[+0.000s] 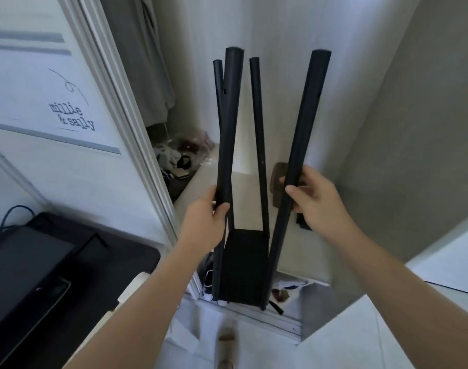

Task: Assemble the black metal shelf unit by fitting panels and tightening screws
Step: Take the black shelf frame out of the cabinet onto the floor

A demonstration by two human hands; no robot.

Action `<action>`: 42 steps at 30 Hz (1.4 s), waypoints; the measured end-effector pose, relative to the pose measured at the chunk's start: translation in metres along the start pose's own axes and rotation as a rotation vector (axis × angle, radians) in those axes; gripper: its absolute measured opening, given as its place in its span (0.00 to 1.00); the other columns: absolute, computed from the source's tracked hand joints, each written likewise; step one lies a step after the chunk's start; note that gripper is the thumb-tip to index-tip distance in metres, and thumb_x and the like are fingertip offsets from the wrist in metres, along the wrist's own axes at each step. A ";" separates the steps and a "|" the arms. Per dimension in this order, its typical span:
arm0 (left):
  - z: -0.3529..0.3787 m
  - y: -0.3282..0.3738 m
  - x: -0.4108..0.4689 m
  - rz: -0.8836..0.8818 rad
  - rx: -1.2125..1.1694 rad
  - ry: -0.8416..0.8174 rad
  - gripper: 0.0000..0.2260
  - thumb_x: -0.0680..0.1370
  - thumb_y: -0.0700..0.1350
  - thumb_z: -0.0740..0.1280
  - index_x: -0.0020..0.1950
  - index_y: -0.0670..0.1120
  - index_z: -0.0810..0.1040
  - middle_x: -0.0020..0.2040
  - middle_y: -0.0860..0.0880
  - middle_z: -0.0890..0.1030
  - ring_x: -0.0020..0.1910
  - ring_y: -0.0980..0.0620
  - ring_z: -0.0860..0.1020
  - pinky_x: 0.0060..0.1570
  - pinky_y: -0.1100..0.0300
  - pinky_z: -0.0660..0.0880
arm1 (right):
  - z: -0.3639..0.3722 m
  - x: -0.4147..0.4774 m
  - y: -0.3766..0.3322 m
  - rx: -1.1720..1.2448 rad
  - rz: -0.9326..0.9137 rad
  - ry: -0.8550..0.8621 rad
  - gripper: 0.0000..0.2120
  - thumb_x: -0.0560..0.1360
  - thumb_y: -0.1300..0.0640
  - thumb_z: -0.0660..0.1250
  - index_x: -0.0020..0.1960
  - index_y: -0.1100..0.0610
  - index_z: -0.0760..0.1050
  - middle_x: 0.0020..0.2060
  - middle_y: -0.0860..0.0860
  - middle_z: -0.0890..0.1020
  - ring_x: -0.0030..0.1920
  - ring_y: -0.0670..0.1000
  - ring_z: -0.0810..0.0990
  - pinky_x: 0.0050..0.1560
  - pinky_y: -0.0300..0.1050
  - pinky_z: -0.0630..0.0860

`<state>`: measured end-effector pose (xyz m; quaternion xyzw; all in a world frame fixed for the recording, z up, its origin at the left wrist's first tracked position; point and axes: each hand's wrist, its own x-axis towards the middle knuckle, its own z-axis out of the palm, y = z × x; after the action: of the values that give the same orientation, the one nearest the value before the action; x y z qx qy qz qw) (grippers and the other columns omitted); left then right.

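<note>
Holding the black metal shelf frame of four round posts (pixel 256 115) upright at centre view, both hands on it. Left hand (pixel 205 218) at 7 o'clock of centre, fingers curled round the near left post (pixel 229 123), thumb over its front. Right hand (pixel 316 199) at 4 o'clock, fingers and thumb wrapped round the near right post (pixel 306 123). Posts splay outward toward 12 o'clock; two rear posts show between and beside them. Flat black metal panel (pixel 245 265) joins the posts at 6 o'clock, its low end near the silver floor track (pixel 270 319). White sliding door with "millie & sally" lettering (pixel 67 115) at 9 o'clock, its frame edge just beside the left hand. Grey hanging fabric (pixel 147 62) at 11 o'clock, cluttered pale ledge (pixel 243 187) below it, running behind the posts. Brown wall plate (pixel 277 171) partly hidden by the right post and hand. Black desk with dark screen (pixel 28 262) at 8 o'clock. Grey wall (pixel 400 155) at 3 o'clock. Foot (pixel 227 342) at 6 o'clock, bottom edge.
</note>
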<state>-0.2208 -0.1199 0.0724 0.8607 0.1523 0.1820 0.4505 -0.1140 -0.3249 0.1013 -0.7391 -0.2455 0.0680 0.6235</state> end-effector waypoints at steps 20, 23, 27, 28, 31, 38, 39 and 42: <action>-0.057 -0.052 -0.190 0.039 -0.123 -0.540 0.12 0.81 0.42 0.67 0.64 0.52 0.77 0.49 0.60 0.83 0.48 0.63 0.81 0.55 0.62 0.78 | 0.072 -0.286 -0.036 -0.023 0.262 0.324 0.18 0.81 0.69 0.64 0.60 0.47 0.78 0.49 0.47 0.85 0.48 0.50 0.84 0.44 0.43 0.84; -0.061 -0.062 -0.214 0.096 -0.106 -0.646 0.14 0.80 0.43 0.68 0.64 0.55 0.77 0.50 0.61 0.83 0.49 0.63 0.80 0.53 0.64 0.78 | 0.087 -0.336 -0.032 -0.015 0.333 0.416 0.18 0.81 0.68 0.64 0.59 0.46 0.78 0.50 0.46 0.85 0.49 0.50 0.84 0.46 0.45 0.84; -0.058 -0.069 -0.245 0.149 -0.117 -0.817 0.10 0.80 0.43 0.68 0.59 0.56 0.78 0.47 0.63 0.82 0.48 0.63 0.80 0.47 0.71 0.76 | 0.102 -0.398 -0.034 -0.008 0.410 0.546 0.17 0.81 0.67 0.65 0.60 0.48 0.78 0.51 0.45 0.85 0.50 0.51 0.84 0.47 0.47 0.84; -0.055 -0.069 -0.253 0.164 -0.127 -0.850 0.09 0.80 0.43 0.68 0.58 0.56 0.79 0.46 0.63 0.82 0.48 0.62 0.80 0.46 0.71 0.76 | 0.104 -0.414 -0.035 -0.013 0.428 0.581 0.16 0.81 0.67 0.65 0.60 0.48 0.78 0.51 0.46 0.85 0.50 0.52 0.84 0.48 0.49 0.85; -0.040 -0.064 -0.278 0.229 -0.136 -0.960 0.10 0.80 0.43 0.68 0.57 0.57 0.79 0.47 0.64 0.81 0.48 0.62 0.80 0.47 0.72 0.75 | 0.109 -0.463 -0.039 -0.021 0.476 0.693 0.16 0.80 0.67 0.66 0.60 0.49 0.78 0.52 0.46 0.85 0.51 0.51 0.84 0.49 0.53 0.85; 0.022 -0.034 -0.326 0.377 -0.109 -1.197 0.10 0.80 0.43 0.67 0.58 0.57 0.77 0.48 0.66 0.81 0.49 0.66 0.80 0.44 0.75 0.73 | 0.109 -0.555 -0.059 0.024 0.518 0.943 0.16 0.79 0.69 0.67 0.60 0.52 0.77 0.51 0.48 0.85 0.51 0.54 0.84 0.47 0.51 0.85; 0.034 -0.027 -0.332 0.388 -0.098 -1.226 0.11 0.80 0.43 0.67 0.60 0.56 0.77 0.49 0.64 0.82 0.49 0.64 0.80 0.45 0.73 0.74 | 0.108 -0.565 -0.062 0.029 0.522 0.970 0.16 0.79 0.70 0.67 0.59 0.52 0.77 0.50 0.48 0.85 0.51 0.55 0.84 0.47 0.52 0.85; 0.068 -0.005 -0.348 0.415 -0.045 -1.272 0.13 0.81 0.42 0.66 0.65 0.53 0.75 0.54 0.59 0.82 0.49 0.61 0.81 0.47 0.68 0.77 | 0.100 -0.586 -0.065 0.022 0.548 1.021 0.15 0.78 0.70 0.68 0.58 0.53 0.76 0.50 0.50 0.84 0.51 0.57 0.84 0.47 0.57 0.85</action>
<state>-0.4996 -0.3147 -0.0294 0.8022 -0.3154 -0.2748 0.4261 -0.6826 -0.4921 0.0213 -0.7083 0.2875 -0.1354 0.6303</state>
